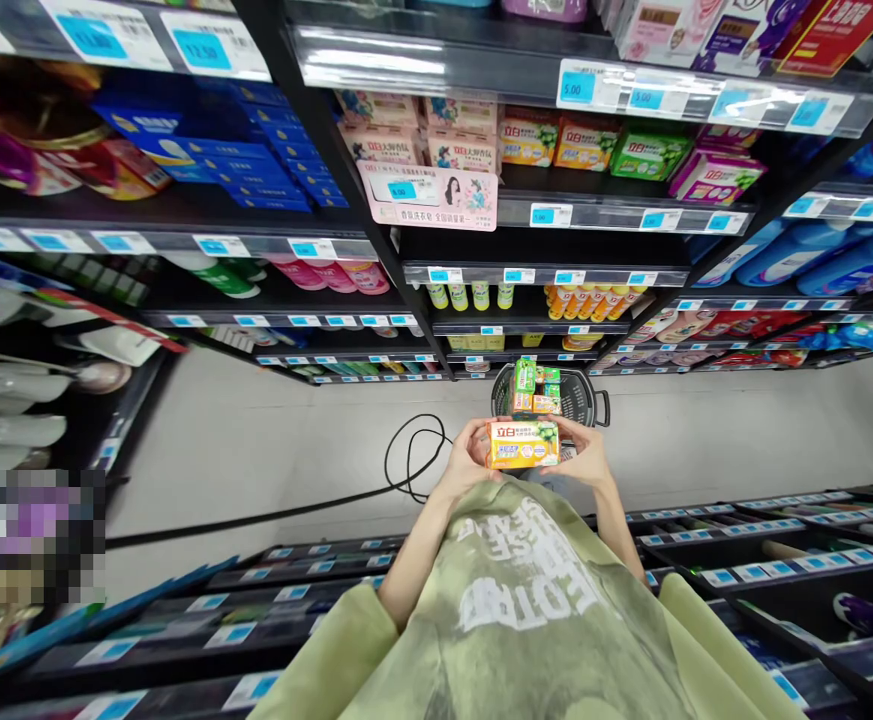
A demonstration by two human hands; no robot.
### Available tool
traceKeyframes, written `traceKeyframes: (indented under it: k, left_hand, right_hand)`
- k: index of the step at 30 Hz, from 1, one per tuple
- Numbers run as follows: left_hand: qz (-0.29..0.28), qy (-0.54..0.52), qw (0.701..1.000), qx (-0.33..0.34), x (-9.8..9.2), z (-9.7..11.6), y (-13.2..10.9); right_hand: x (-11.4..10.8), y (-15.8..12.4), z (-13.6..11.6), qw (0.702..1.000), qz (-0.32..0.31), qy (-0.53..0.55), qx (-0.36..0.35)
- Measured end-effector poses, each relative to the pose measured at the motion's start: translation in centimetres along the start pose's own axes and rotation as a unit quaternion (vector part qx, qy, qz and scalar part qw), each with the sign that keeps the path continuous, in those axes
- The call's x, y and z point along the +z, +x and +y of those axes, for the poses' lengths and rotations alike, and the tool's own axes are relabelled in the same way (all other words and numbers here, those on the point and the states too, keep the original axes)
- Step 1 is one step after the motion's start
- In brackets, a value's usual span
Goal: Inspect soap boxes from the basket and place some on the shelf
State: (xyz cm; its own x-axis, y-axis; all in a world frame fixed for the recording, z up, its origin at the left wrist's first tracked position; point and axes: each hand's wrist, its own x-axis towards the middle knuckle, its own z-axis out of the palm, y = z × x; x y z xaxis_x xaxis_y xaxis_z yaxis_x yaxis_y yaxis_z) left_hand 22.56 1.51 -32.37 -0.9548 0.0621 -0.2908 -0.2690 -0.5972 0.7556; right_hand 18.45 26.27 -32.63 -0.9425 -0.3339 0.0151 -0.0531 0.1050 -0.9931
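Note:
An orange-and-white pack of laundry soap [524,445] is held level in front of my body, its printed face turned up toward me. My left hand [469,462] grips one end of it, and the other end is in my right hand [586,456]. Just beyond the pack, a dark basket [578,395] stands on the floor. Inside it are several more soap packs, green ones [525,376] and orange ones [547,405]. On the shelf ahead sit similar orange packs [586,143] beside a green pack [650,153].
Pink soap boxes [383,146] and a pink sign [432,198] are on the front shelf. A black cable [316,507] loops across the grey floor [256,430] to my left. Blue bottles [803,250] line the right shelf. More shelving [316,600] stands close behind me.

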Motion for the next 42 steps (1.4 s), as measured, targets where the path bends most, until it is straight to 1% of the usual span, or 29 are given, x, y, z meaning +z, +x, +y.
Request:
traceKeyframes:
  k: [5,9,16,19,25,31,35,39,42]
  left_hand:
    - [-0.005,0.005,1.000,0.009,-0.2,-0.2,-0.2]
    - [-0.006,0.007,1.000,0.018,0.1,0.1,-0.4]
    - [0.015,0.016,0.999,0.029,0.5,0.2,-0.5]
    - [0.020,0.011,0.999,0.030,0.3,0.1,-0.4]
    - [0.003,0.008,1.000,0.020,-0.2,0.1,-0.3]
    - [0.018,0.003,1.000,0.013,-0.2,0.2,-0.1]
    - [0.003,0.002,1.000,0.014,-0.6,0.0,0.0]
    - [-0.008,0.022,0.999,0.037,-1.1,-0.4,0.1]
    - [-0.010,0.036,0.997,0.061,-1.3,-0.8,0.3]
  right_hand:
    - [0.2,0.0,-0.5,1.000,0.001,0.007,-0.007]
    - [0.3,0.1,-0.7,1.000,0.005,0.006,0.002]
    - [0.6,0.3,0.0,1.000,0.025,0.007,0.008]
    - [0.7,0.4,0.2,1.000,0.024,0.000,0.007]
    - [0.7,0.9,-0.2,1.000,0.014,0.000,0.003]
    - [0.6,1.1,-0.3,1.000,0.014,0.004,0.002]
    - [0.6,1.2,-0.3,1.000,0.007,0.000,0.001]
    - [0.6,1.3,-0.4,1.000,-0.005,-0.008,-0.005]
    - [0.5,1.4,-0.2,1.000,-0.002,-0.016,-0.005]
